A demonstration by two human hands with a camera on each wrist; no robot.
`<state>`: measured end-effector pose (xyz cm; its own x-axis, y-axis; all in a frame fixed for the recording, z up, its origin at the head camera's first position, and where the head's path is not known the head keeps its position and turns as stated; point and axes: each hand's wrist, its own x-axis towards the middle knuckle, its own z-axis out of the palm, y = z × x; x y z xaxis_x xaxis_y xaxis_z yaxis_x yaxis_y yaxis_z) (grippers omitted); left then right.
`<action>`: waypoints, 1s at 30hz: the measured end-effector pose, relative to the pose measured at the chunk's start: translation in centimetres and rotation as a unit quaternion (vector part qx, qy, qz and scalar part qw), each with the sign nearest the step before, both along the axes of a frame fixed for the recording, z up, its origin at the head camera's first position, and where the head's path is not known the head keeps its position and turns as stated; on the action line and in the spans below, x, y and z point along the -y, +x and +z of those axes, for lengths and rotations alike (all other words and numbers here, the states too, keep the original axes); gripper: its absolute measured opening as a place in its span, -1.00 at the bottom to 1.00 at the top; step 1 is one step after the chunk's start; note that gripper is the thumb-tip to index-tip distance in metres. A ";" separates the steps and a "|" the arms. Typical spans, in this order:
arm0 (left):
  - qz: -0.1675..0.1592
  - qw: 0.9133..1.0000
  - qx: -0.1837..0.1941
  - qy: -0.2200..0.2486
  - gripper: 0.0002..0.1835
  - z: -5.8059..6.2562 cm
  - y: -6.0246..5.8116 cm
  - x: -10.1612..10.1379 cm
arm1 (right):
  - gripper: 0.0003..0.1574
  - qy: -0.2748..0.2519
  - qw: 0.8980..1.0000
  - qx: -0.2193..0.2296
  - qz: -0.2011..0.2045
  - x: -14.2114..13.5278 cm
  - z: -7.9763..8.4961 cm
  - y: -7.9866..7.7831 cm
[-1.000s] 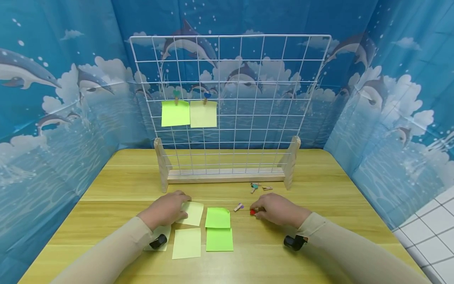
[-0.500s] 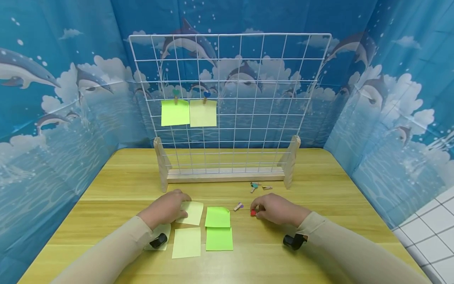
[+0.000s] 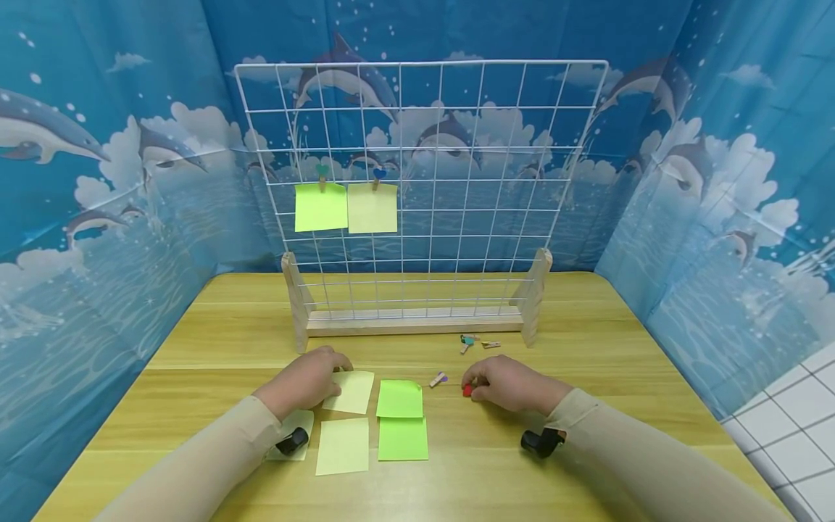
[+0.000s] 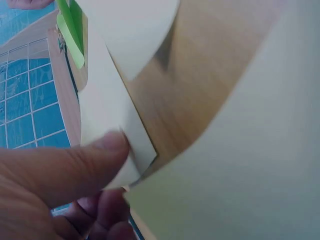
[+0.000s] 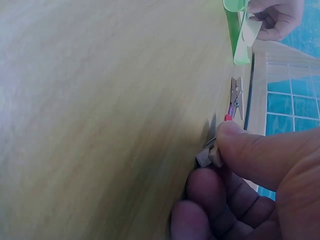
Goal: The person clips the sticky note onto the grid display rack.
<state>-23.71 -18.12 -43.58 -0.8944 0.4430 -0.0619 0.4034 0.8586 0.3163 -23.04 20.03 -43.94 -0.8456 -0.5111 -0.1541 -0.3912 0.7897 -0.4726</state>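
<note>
Dolphin-printed curtains (image 3: 78,304) surround a wooden table (image 3: 600,348), with a white wire rack (image 3: 414,323) standing on its far part. At left, the left hand (image 3: 305,380) pinches the left edge of a pale yellow note (image 3: 355,392) between thumb and fingers. To the right, the right hand (image 3: 509,383) holds a small wooden clothespin (image 3: 467,391) (red at one end) between thumb and fingertips, close to the tabletop. Just left of that lies a purple-trimmed clothespin (image 3: 438,380). Two green notes (image 3: 403,439) lie between the hands, one beyond the other. Two hanging notes (image 3: 321,208) are clipped on the rack's left half.
</note>
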 end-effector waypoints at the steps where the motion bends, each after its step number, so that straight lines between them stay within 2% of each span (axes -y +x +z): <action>1: 0.001 1.000 -0.001 0.003 -0.63 0.0 -0.1 0.0 | -0.83 -0.002 1.000 0.002 -0.004 -0.1 -0.1 -0.1; 5: 0.000 1.000 -0.006 0.011 -0.73 -0.2 -0.3 0.1 | -0.84 -0.015 0.999 0.015 -0.023 -0.3 -0.3 -0.4; 10: -0.008 0.999 -0.033 0.016 -0.83 -0.2 -0.4 0.4 | -0.85 -0.026 0.999 0.021 -0.032 -0.5 -0.4 -0.6; 14: 0.006 0.999 -0.042 0.020 -0.85 0.2 -0.6 0.5 | -0.87 -0.028 0.999 0.018 -0.030 -0.5 -0.4 -0.5; 19: 0.024 0.998 -0.055 0.037 -0.84 1.0 -0.8 0.8 | -0.87 -0.028 0.999 0.021 -0.027 -0.3 -0.3 -0.4; 30: 0.030 0.993 -0.064 0.090 -0.86 3.4 -0.7 0.7 | -0.87 -0.033 0.999 0.029 -0.021 -0.4 -0.3 -0.4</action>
